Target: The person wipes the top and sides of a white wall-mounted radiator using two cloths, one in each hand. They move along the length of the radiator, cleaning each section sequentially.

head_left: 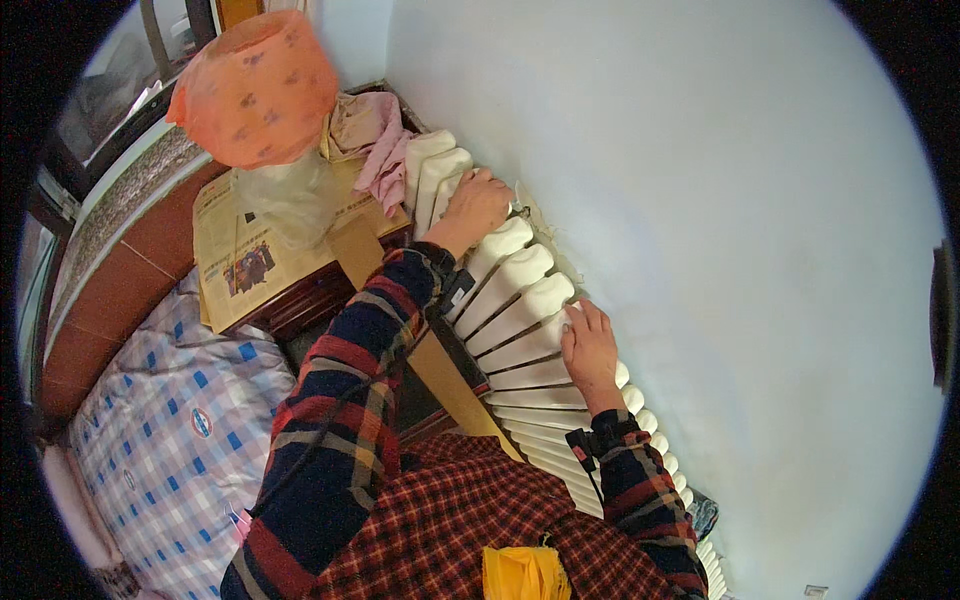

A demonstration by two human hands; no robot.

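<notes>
A white ribbed radiator [525,270] runs along the pale wall. My left hand [475,210] is closed over its top near the far end, with the fingers curled. Whatever lies under those fingers is hidden. Nearer to me, my right hand [592,350] rests on the top of another section, fingers stretched and thumb slightly apart. No object shows in it. Beyond my left hand, a pink cloth [385,150] hangs beside the far radiator sections. A yellow cloth [525,572] shows at my front, against a checked garment.
Left of the radiator stands a dark wooden cabinet [300,300] topped with newspaper [235,250]. An orange bag-like cover [260,90] and clear plastic [295,200] sit on it. A checked bedcover [180,420] lies at the left. Brown cardboard [445,375] stands by the radiator.
</notes>
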